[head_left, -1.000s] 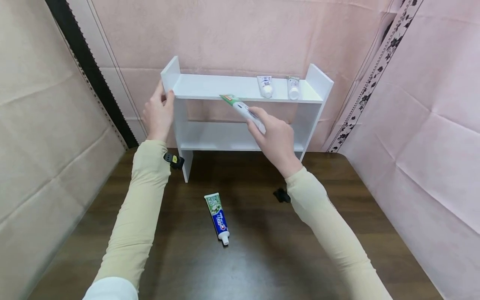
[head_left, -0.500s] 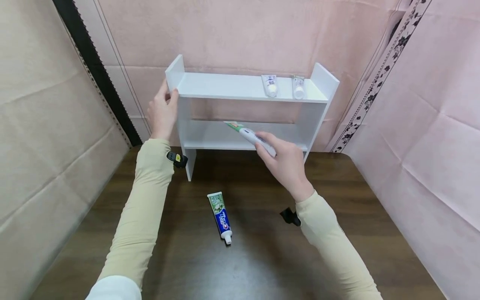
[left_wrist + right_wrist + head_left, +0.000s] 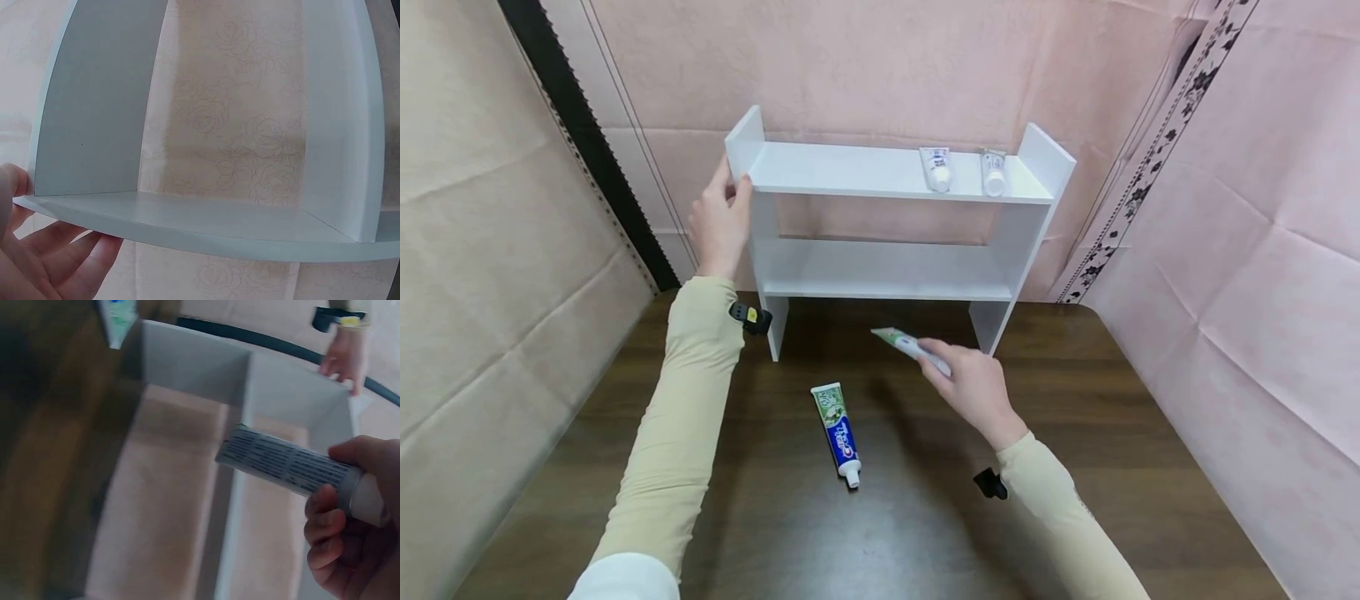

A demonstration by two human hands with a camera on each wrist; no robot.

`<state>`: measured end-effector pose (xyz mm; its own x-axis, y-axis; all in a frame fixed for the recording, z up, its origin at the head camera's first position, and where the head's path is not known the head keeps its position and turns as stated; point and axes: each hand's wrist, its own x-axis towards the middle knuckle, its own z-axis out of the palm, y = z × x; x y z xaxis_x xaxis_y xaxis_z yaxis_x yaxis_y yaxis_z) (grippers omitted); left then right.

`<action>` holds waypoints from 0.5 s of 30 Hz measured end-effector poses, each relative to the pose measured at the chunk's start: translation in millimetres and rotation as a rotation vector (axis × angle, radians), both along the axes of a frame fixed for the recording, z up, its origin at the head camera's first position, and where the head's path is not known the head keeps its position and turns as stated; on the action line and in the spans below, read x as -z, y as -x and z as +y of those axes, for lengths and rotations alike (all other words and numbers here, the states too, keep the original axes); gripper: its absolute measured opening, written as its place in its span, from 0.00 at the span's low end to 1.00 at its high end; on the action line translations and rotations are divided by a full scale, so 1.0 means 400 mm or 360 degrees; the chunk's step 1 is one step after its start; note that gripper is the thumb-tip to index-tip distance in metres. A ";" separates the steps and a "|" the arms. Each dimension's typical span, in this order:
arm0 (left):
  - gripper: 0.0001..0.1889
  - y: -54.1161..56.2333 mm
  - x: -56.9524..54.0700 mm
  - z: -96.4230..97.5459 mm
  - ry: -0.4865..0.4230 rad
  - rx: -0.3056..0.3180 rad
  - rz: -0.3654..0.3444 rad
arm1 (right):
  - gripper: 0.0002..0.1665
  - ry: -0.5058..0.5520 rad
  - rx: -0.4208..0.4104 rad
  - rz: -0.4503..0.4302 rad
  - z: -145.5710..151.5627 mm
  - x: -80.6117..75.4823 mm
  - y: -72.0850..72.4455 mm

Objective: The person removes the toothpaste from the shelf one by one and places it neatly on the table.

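Note:
My right hand [image 3: 973, 392] holds a white and green toothpaste tube [image 3: 901, 342] by its cap end, above the table and in front of the shelf. In the right wrist view, thumb and curled fingers grip this tube [image 3: 281, 460], printed text facing up. My left hand [image 3: 721, 225] grips the upper left side panel of the white shelf [image 3: 835, 169]. The left wrist view has its fingers [image 3: 103, 256] around the panel's edge. A blue and green toothpaste tube [image 3: 837, 433] lies on the table, cap toward me.
Two white tubes, one [image 3: 937, 169] left of the other [image 3: 993, 172], lie on the shelf's top board at the right. Below is the lower board [image 3: 887, 271]. The shelf stands at the back of the brown wooden table [image 3: 760, 500], with cloth-covered walls around.
My right hand has come down and toward me with the tube, from in front of the top board to below the lower board. My left hand stays on the side panel.

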<state>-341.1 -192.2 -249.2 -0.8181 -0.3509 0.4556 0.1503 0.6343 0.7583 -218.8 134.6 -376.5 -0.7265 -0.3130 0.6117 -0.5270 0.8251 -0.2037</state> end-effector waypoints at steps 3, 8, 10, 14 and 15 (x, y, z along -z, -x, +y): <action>0.27 0.000 0.001 -0.002 -0.0003 -0.0012 0.0005 | 0.13 -0.0130 0.0010 -0.0134 0.006 0.041 -0.004; 0.27 0.005 0.003 -0.002 -0.0007 -0.0014 0.0006 | 0.09 -0.0285 0.0045 -0.0366 0.014 0.089 -0.008; 0.27 0.006 0.004 -0.001 -0.0004 -0.0009 0.0000 | 0.08 -0.0323 0.0068 -0.0423 0.016 0.104 -0.010; 0.27 0.006 0.005 0.000 -0.0009 0.0000 0.0004 | 0.10 -0.0375 0.0113 -0.0511 0.015 0.126 -0.012; 0.27 0.006 0.005 0.000 -0.0013 0.0000 0.0002 | 0.10 -0.0395 0.0119 -0.0533 0.013 0.131 -0.013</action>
